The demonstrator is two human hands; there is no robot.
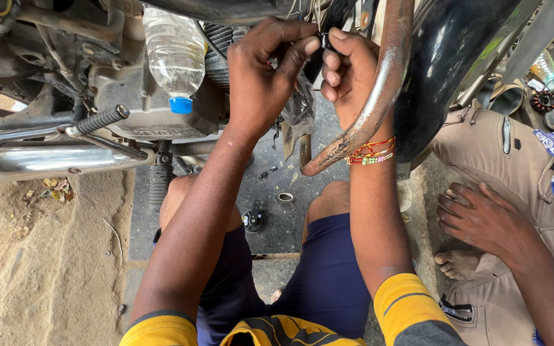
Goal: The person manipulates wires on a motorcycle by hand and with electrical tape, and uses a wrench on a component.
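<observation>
Fingers (302,50) of the left hand (261,70) curl in and pinch a small black part (324,41) up under the motorbike. Right hand (347,74) is just beside it, fingers folded tight, thumb touching the same black part. A clear plastic bag (299,109) hangs below the two hands. A rusty bent pipe (379,96) crosses in front of the right wrist, near the bead bracelets (371,152). A plastic bottle with a blue cap (176,54) hangs upside down to the left. Another person's hand (479,218) rests on a tan trouser leg at the right.
</observation>
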